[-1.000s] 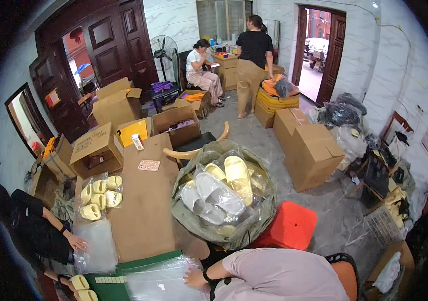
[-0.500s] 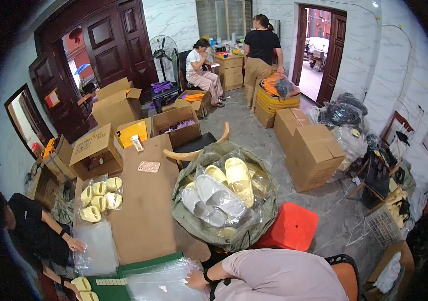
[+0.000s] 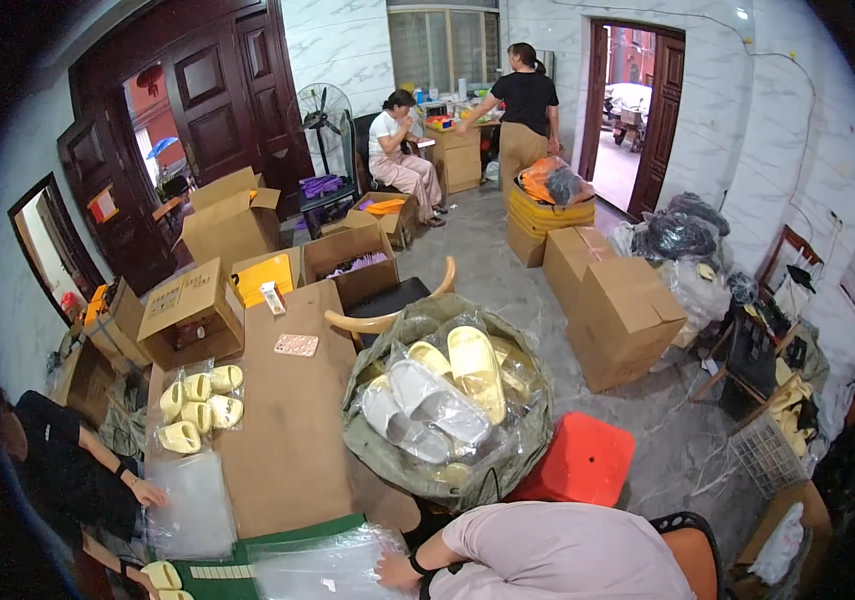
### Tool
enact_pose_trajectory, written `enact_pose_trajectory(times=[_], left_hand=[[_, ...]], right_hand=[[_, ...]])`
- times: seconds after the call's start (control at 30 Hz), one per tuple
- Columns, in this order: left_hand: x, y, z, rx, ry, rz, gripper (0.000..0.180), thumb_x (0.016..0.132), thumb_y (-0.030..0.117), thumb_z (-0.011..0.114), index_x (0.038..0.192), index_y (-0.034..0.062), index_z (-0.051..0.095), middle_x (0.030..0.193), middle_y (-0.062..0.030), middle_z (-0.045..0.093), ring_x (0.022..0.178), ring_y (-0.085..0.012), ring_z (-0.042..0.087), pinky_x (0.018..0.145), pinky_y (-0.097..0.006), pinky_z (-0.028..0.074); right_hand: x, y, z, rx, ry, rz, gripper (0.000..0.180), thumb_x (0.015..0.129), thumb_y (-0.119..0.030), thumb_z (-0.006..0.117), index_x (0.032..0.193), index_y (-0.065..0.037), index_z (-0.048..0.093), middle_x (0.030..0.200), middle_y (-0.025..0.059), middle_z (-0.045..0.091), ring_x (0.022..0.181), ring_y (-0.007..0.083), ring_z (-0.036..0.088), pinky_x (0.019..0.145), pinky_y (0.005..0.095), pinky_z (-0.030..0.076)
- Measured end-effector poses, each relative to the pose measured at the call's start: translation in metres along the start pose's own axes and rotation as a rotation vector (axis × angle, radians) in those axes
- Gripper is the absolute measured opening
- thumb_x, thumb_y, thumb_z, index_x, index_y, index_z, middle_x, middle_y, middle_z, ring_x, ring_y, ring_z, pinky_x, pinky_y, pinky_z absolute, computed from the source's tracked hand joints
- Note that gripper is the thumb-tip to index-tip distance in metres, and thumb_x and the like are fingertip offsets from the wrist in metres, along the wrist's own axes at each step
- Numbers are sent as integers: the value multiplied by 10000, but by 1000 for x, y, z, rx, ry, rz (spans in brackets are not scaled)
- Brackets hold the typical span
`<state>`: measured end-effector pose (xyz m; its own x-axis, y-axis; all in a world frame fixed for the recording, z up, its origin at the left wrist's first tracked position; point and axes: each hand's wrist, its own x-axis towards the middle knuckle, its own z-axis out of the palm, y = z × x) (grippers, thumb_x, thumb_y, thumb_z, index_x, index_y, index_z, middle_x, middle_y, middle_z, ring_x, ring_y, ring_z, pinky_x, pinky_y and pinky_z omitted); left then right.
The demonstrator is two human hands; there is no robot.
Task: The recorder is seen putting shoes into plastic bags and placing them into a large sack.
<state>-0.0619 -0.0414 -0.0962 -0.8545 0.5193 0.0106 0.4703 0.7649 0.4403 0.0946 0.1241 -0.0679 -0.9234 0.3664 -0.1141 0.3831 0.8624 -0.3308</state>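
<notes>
Neither of my hands shows in the head view. At the lower edge, a stack of clear plastic bags [image 3: 312, 570] lies on a green mat [image 3: 332, 535]. A co-worker in a pale pink shirt [image 3: 567, 550] bends in from the lower right, a hand touching these bags. On the left, a co-worker in black [image 3: 62, 460] has one hand by another pile of clear bags [image 3: 192, 505] and the other near pale yellow slippers [image 3: 160, 575]. Several bagged yellow slippers [image 3: 197, 390] lie beyond. A large green sack [image 3: 367, 460] holds bagged white and yellow slippers [image 3: 477, 370].
The brown tabletop [image 3: 277, 450] carries a pink patterned phone [image 3: 296, 345] and a small box [image 3: 272, 298]. Open cartons [image 3: 192, 320] stand behind. A red stool [image 3: 577, 460] is beside the sack, and closed cartons [image 3: 627, 320] stand right. Two people are near a desk [image 3: 462, 160].
At the back, the standing person has turned and reached an arm left toward the desk. The pink-shirted co-worker's hand has shifted slightly on the bags. The whole view has moved a little.
</notes>
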Motion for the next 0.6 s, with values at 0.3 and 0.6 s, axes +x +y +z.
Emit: enact_pose_trajectory(times=[0.3,0.6], left_hand=[[8,-7,8,-152,104,73,636,739,260,680,1237,-29,409,1049,-228,523,938,-360,511,825,-418,417],[20,-30,27,-329,214,152,519,733,91,698,1182,-24,463,926,-162,582,830,-300,547,783,-328,437]], right_hand=[[-9,-2,-30,175,-98,19,318,677,-306,566,900,-85,617,991,168,564,937,360,516,806,558,396],[3,0,5,0,96,37,248,718,-218,579,926,-88,612,1008,130,549,964,290,510,772,429,406]])
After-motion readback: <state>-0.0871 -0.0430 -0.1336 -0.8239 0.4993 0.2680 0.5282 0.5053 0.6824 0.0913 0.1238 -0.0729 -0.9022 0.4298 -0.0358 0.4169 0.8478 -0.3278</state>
